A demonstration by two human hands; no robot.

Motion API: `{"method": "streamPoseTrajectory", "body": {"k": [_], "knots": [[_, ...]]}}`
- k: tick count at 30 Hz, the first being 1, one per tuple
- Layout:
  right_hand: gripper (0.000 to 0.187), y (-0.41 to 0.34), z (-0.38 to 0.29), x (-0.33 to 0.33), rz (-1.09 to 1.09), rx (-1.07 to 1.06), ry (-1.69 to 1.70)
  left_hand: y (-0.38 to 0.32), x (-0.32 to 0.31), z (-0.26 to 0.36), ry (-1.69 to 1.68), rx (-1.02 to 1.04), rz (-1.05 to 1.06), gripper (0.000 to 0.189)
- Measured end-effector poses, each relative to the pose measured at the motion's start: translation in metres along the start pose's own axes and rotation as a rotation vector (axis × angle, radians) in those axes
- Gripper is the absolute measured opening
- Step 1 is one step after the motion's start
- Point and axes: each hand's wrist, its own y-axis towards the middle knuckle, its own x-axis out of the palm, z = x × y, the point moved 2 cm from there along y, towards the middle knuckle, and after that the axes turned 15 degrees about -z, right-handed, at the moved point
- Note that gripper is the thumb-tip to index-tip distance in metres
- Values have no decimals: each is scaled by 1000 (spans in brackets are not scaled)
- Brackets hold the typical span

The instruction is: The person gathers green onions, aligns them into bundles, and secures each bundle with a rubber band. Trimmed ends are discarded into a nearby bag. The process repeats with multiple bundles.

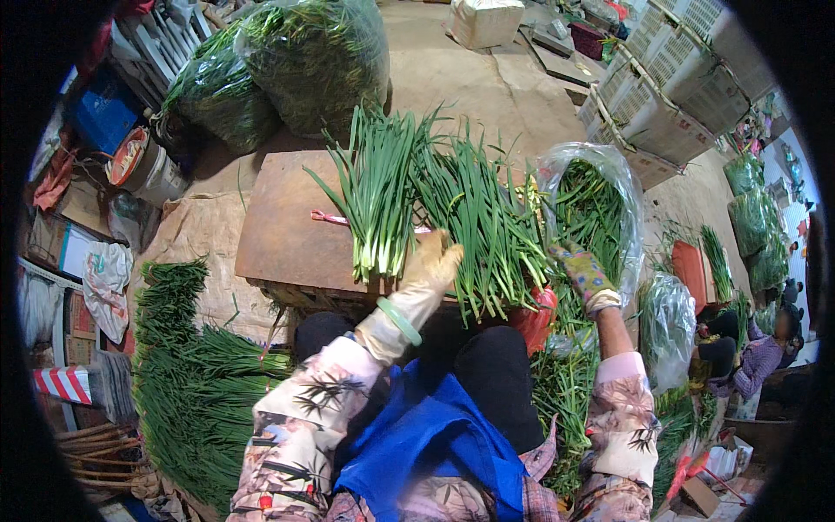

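Note:
A neat bunch of garlic chives (380, 196) lies on a wooden board (287, 215), white stems towards me. A pink-and-white tie (331, 217) passes beneath it, its ends showing on both sides. My left hand (430, 264), in a cream glove, is between this bunch and a looser pile of chives (479, 222); its fingertips are partly hidden, so its grip is unclear. My right hand (582, 271), in a flower-patterned glove, is at the right of the loose pile's stem ends, in front of a clear plastic bag (629, 189) of greens. Its fingers look slightly apart.
Tied chive bunches (176, 365) are stacked on the floor at left. Large bags of greens (319, 65) stand beyond the board. White crates (652, 98) are piled at far right. A red plastic bag (536, 320) hangs by my knee. Another person (757, 355) sits at right.

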Motion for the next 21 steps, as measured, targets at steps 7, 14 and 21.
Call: {"method": "streamPoseTrajectory", "body": {"k": [7,14,21], "knots": [[65,1,-21,30,-52,-2,-152,9,44,-33,-250,-315,171,49],[52,-13,-39,35,69,-42,-505,4,45,5,-246,-225,289,59],[17,-31,-57,80,180,-358,-680,27,53,-5,-300,-227,203,86]]}}
